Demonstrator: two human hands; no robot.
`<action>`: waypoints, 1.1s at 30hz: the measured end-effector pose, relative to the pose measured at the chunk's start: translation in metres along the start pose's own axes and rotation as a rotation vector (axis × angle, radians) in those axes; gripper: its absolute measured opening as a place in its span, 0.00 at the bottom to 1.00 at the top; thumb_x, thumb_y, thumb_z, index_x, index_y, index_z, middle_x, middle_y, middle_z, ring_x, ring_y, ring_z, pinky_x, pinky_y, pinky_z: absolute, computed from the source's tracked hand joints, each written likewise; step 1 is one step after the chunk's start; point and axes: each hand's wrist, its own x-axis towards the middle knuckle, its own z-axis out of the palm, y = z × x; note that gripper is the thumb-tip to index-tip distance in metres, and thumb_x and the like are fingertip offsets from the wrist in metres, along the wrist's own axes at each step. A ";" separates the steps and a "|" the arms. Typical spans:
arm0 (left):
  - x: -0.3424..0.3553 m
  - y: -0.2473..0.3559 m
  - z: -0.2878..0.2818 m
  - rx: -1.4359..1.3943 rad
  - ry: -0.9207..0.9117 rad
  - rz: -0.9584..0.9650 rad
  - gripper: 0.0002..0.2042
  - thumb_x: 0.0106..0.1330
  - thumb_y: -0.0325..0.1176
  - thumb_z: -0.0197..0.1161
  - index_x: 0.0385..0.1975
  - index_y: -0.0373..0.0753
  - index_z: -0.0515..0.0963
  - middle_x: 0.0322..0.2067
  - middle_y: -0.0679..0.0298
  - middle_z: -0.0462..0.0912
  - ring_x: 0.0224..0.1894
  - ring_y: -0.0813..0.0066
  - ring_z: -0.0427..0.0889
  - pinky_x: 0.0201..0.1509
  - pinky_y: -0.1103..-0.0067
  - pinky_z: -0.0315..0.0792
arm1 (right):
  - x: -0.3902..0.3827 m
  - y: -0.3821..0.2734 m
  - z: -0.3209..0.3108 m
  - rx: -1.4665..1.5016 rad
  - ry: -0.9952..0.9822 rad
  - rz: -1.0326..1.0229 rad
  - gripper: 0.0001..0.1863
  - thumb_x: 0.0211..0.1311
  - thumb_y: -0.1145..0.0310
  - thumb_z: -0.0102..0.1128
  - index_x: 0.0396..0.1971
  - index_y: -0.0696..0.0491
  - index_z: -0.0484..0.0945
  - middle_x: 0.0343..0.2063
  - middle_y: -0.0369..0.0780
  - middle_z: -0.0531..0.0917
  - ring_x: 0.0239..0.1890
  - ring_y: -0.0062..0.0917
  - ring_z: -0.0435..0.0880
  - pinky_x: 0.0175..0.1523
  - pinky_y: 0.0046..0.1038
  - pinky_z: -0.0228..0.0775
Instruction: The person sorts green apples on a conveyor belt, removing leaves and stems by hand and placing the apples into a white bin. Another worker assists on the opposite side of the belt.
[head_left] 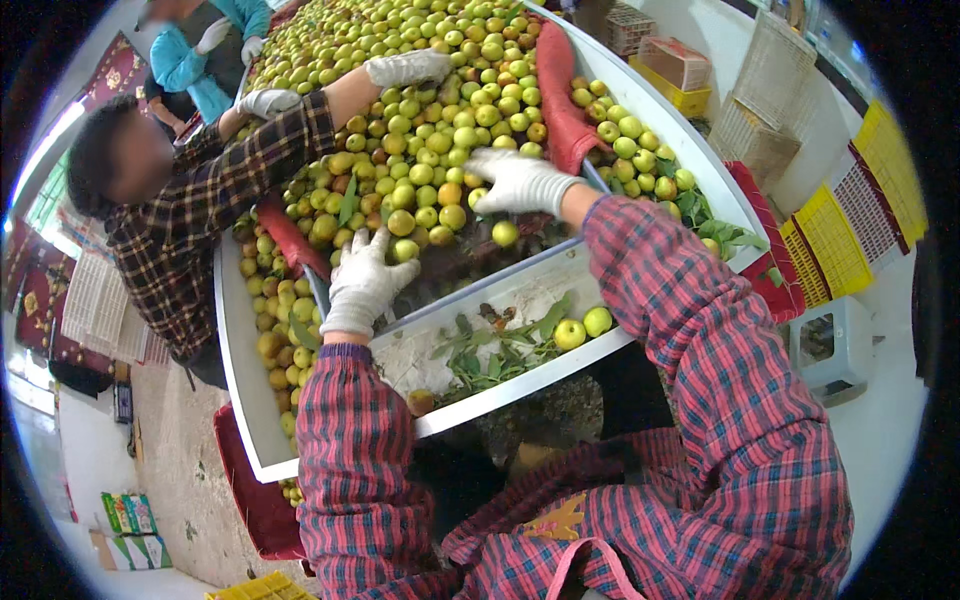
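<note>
Closest to me, the front trough (405,355) holds leaves (490,365) and three fruit (570,334), so I do well to keep that litter on my side of the divider (430,309). Just beyond it my hands are apart: the left hand (368,280) spreads its fingers at the near edge of the pile (465,137), gripping nothing that I can see; the right hand (528,187) reaches over the fruit, too blurred to tell whether it holds one. The pile lies between two red rolls (558,90), with more fruit in the side channels (285,320). A light touch seems best, turning each one over the dark patch (470,265), since pressing could bruise it. Farther off, a co-worker (165,245) reaches into the pile, so I should leave that side free
</note>
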 end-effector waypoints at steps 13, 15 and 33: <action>-0.011 0.008 -0.038 -0.282 0.228 -0.086 0.26 0.56 0.44 0.62 0.53 0.38 0.73 0.48 0.49 0.78 0.52 0.53 0.76 0.56 0.68 0.69 | -0.007 -0.024 -0.044 0.229 0.241 0.265 0.31 0.54 0.53 0.53 0.56 0.55 0.70 0.50 0.51 0.77 0.53 0.40 0.76 0.58 0.37 0.67; -0.002 -0.018 0.000 -0.085 0.334 -0.082 0.35 0.54 0.50 0.64 0.60 0.37 0.66 0.57 0.45 0.69 0.60 0.54 0.69 0.61 0.68 0.65 | -0.006 0.002 -0.031 0.222 0.162 0.422 0.37 0.50 0.52 0.55 0.59 0.58 0.65 0.50 0.52 0.77 0.55 0.43 0.75 0.61 0.35 0.64; 0.004 0.006 -0.021 -0.251 0.286 -0.056 0.27 0.55 0.45 0.64 0.54 0.41 0.72 0.45 0.50 0.79 0.48 0.53 0.78 0.53 0.68 0.70 | 0.000 -0.037 -0.031 0.333 -0.023 0.080 0.21 0.56 0.55 0.52 0.45 0.51 0.79 0.40 0.45 0.82 0.45 0.39 0.80 0.52 0.35 0.71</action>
